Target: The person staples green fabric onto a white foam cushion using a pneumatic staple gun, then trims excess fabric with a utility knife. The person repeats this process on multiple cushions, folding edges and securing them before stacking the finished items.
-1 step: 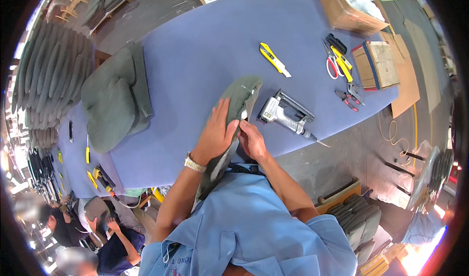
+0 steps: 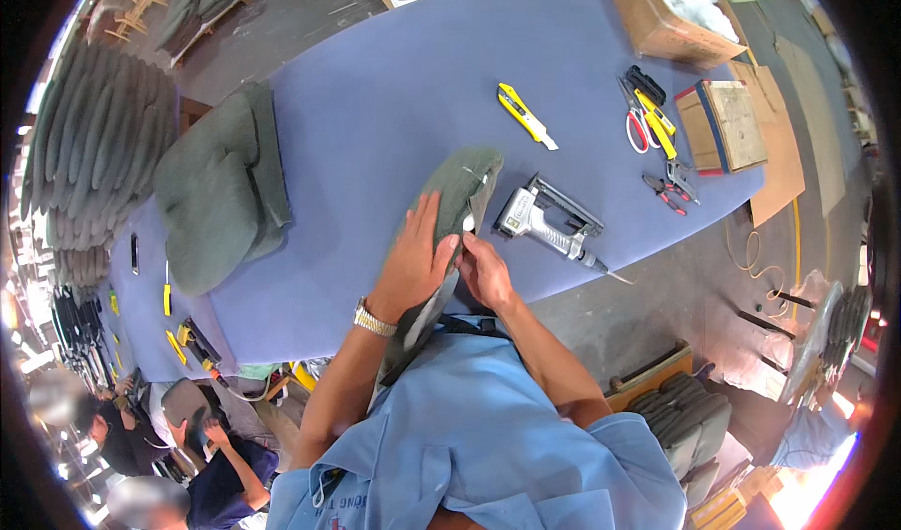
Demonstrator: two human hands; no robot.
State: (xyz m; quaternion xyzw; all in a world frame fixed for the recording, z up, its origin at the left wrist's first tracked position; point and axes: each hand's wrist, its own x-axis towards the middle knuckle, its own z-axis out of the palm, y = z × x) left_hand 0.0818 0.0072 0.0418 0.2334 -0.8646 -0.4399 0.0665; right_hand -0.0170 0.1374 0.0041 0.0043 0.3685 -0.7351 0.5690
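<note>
The left hand (image 2: pixel 413 262) lies flat on a long, narrow piece covered in grey-green fabric (image 2: pixel 457 192), its fingers (image 2: pixel 424 218) stretched out and released, pressing down on the cloth rather than clasping it. A metal wristwatch (image 2: pixel 373 318) sits on that wrist. The right hand (image 2: pixel 485 269) meets it at the piece's right edge, fingers curled and pinching the fabric border just where the left thumb ends. The covered piece runs from under both palms, where its near end hangs over the edge of the blue table (image 2: pixel 394 89) toward the person's chest, up and away past the fingertips to a rounded far end.

Just beside that piece, to the right, a silver pneumatic stapler (image 2: pixel 544 220) lies on its side, close to the right hand but not touched. Farther off rests a yellow utility knife (image 2: pixel 526 114). To the left, well apart, sits a stack of green cushions (image 2: pixel 221 187). At the far right are red-handled scissors (image 2: pixel 637 122), pliers (image 2: pixel 668 190) and a cardboard box (image 2: pixel 657 9).
</note>
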